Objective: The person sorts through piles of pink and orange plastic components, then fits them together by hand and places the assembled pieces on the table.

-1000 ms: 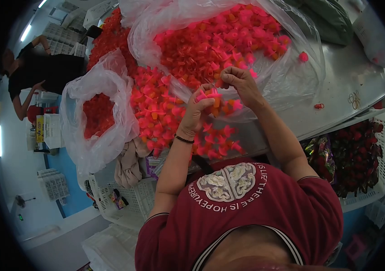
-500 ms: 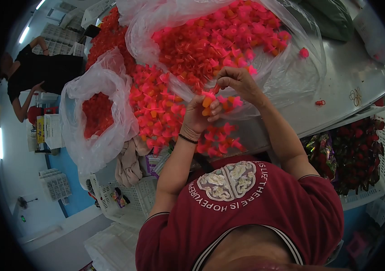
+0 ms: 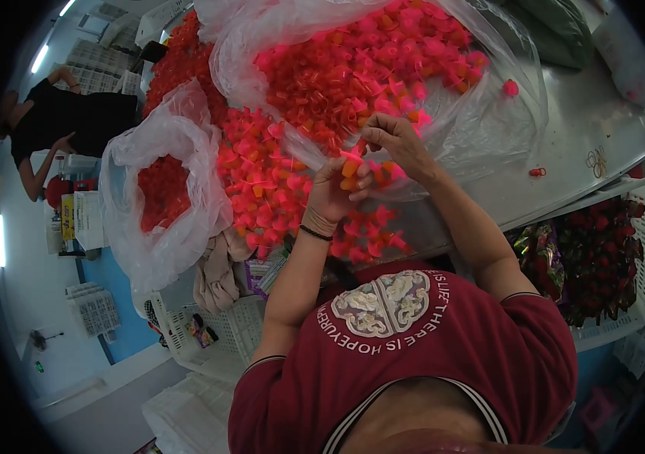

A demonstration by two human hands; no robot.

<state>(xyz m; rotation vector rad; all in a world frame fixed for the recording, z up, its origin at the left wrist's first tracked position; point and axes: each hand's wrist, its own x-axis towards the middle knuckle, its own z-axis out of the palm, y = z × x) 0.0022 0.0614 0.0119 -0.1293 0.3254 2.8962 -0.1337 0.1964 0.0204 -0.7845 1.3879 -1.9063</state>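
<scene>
My left hand (image 3: 334, 191), with a dark bracelet at the wrist, is closed around pink and orange plastic pieces (image 3: 350, 168) in front of my chest. My right hand (image 3: 398, 144) is pinched just above them, its fingertips close to the top of the held pieces; what is between those fingertips is too small to name. Left of my hands lies a pile of pink and orange pieces (image 3: 258, 178). Beyond them an open clear plastic bag (image 3: 235, 64) holds many red and pink pieces. A few more pieces lie near my chest (image 3: 372, 234).
A second plastic bag (image 3: 122, 219) with red pieces stands at left. White baskets (image 3: 644, 265) flank me, the right one holding dark red items. The metal table (image 3: 587, 113) bears rubber bands (image 3: 596, 162) and a red piece (image 3: 537, 172). Another person (image 3: 73, 125) stands far left.
Both hands have stayed nearly in place, with small finger movements around the pieces. The other person has shifted slightly.
</scene>
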